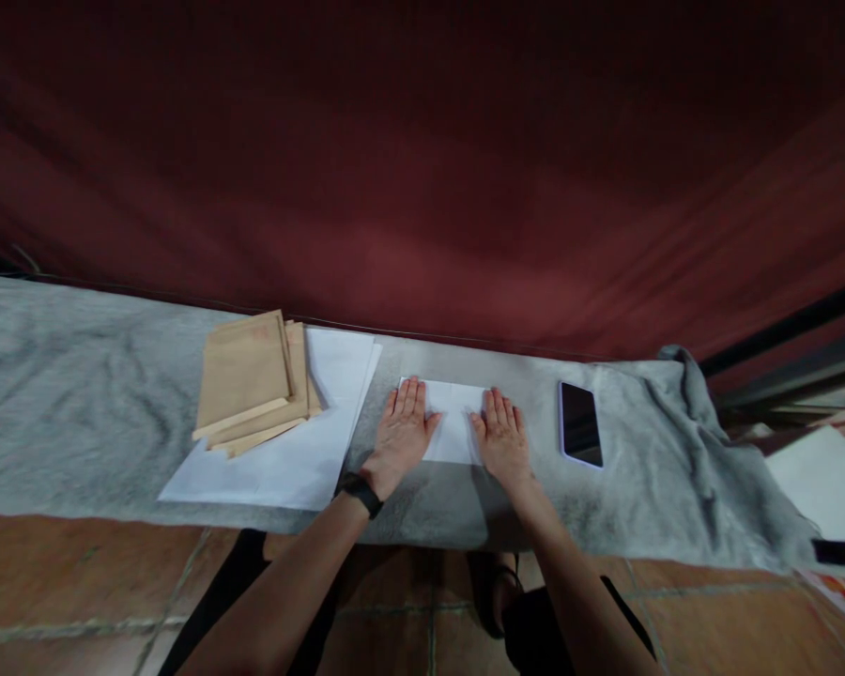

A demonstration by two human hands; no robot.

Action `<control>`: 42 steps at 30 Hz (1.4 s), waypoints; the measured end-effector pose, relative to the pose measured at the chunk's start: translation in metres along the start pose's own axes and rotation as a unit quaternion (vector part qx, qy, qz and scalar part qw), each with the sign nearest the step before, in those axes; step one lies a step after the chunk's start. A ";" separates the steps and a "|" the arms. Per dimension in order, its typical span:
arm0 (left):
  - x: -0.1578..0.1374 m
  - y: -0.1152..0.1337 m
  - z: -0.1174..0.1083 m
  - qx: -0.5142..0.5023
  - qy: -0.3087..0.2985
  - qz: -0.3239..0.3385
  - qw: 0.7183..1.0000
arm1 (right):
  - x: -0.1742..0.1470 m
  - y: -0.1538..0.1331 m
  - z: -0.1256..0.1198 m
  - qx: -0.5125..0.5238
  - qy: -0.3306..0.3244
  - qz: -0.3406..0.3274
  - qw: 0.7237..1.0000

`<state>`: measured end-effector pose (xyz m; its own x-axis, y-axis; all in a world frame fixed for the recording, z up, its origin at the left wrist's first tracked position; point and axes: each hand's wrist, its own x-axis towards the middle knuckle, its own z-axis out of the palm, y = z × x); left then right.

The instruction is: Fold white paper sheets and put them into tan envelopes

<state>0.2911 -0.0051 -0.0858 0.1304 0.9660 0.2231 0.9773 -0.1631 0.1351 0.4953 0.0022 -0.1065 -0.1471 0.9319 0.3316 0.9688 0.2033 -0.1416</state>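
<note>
Brown envelopes (244,376) lie on white sheets (271,479), left of the left hand (404,428). This hand is flat, grasping nothing — it rests on the small white paper (453,424), which reaches under both hands. The right hand (502,436) is likewise flat — a phone (581,424) lies to its right.

Viewed on site: dark red curtain (422,188) across the far side, brightest low at centre. Long, narrow, grey-draped table (77,404) runs left to right, covering rumpled at right. Floor (56,573) near: brown tiles, visible joints. Light dim.
</note>
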 end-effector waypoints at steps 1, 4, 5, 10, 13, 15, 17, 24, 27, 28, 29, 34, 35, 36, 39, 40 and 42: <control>-0.001 -0.001 0.000 0.001 0.000 -0.001 1.000 | -0.002 0.002 0.000 -0.003 0.003 0.004 1.000; -0.002 -0.003 -0.001 0.007 -0.005 -0.009 1.000 | -0.008 0.007 -0.003 -0.013 -0.004 0.021 1.000; -0.003 -0.004 -0.002 0.008 -0.007 -0.012 1.000 | -0.009 0.009 -0.006 -0.017 -0.012 0.028 0.999; -0.007 0.000 -0.010 -0.001 -0.005 -0.031 1.000 | -0.003 0.019 -0.026 -0.012 -0.051 0.070 0.996; -0.015 0.015 -0.015 -0.027 0.013 0.012 0.999 | 0.003 0.023 -0.039 0.013 -0.047 0.113 0.992; -0.024 0.027 -0.016 -0.044 0.017 0.055 0.997 | 0.005 0.023 -0.044 0.026 -0.047 0.127 0.990; -0.033 0.037 -0.013 -0.055 0.009 0.090 0.994 | 0.005 0.021 -0.048 0.036 -0.052 0.126 0.990; -0.045 0.044 -0.002 -0.062 0.008 0.113 0.992 | 0.007 0.014 -0.055 0.063 -0.096 0.166 0.979; -0.044 0.045 -0.003 -0.055 0.005 0.108 0.993 | 0.009 0.015 -0.055 0.110 -0.116 0.183 0.970; -0.044 0.045 -0.004 -0.052 0.002 0.106 0.993 | 0.010 0.016 -0.054 0.122 -0.118 0.188 0.967; -0.044 0.045 -0.004 -0.050 -0.001 0.106 0.993 | 0.011 0.017 -0.053 0.132 -0.119 0.193 0.965; -0.044 0.046 -0.005 -0.046 -0.010 0.104 0.993 | 0.012 0.023 -0.046 0.182 -0.119 0.195 0.956; -0.044 0.046 -0.006 -0.047 -0.010 0.105 0.993 | 0.013 0.024 -0.045 0.194 -0.122 0.194 0.954; -0.043 0.046 -0.006 -0.047 -0.009 0.105 0.993 | 0.013 0.025 -0.044 0.207 -0.125 0.192 0.951; -0.044 0.046 -0.007 -0.048 -0.002 0.110 0.993 | 0.014 0.026 -0.042 0.245 -0.133 0.184 0.942; -0.044 0.046 -0.008 -0.048 0.000 0.118 0.992 | 0.014 0.026 -0.041 0.257 -0.135 0.180 0.940; -0.046 0.048 -0.010 -0.048 0.001 0.149 0.988 | 0.015 0.026 -0.040 0.274 -0.138 0.173 0.936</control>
<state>0.3305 -0.0590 -0.0801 0.4094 0.8718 0.2689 0.8753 -0.4585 0.1539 0.5266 0.0090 -0.0680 0.0379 0.9972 -0.0651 0.7311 -0.0721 -0.6784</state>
